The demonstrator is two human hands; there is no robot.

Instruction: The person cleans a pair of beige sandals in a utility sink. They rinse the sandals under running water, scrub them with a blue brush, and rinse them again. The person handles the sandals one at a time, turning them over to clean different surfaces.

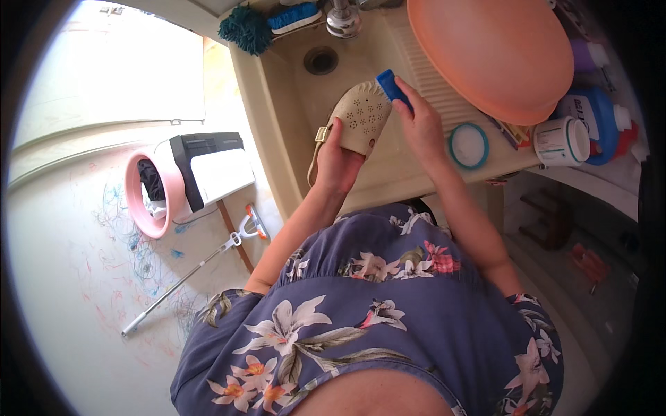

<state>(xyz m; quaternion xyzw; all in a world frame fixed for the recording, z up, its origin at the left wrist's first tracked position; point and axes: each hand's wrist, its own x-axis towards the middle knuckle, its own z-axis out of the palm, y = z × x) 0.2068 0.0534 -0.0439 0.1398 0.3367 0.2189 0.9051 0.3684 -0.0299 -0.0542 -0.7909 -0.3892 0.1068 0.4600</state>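
Over the basin of a beige laundry sink [283, 119], my left hand [339, 166] holds a beige perforated clog [359, 112] by its heel end. The clog's toe points away from me, and its strap with a metal buckle [321, 134] hangs at the left side. A small blue brush [394, 89] is pinched between the thumb and fingers of my right hand [420, 119]. The brush meets the clog's toe edge on the right; its bristles are mostly hidden. Beyond the clog are the drain [321, 61] and a chrome faucet [343, 20].
On the sink's right side, an orange plastic basin [494, 52] leans over the ribbed washboard [432, 67]. Nearby are a teal-rimmed lid [469, 145], a white tub [559, 140] and a blue bottle [593, 117]. A blue scrub brush [295, 17] and teal microfiber mitt [245, 30] lie at the back left.
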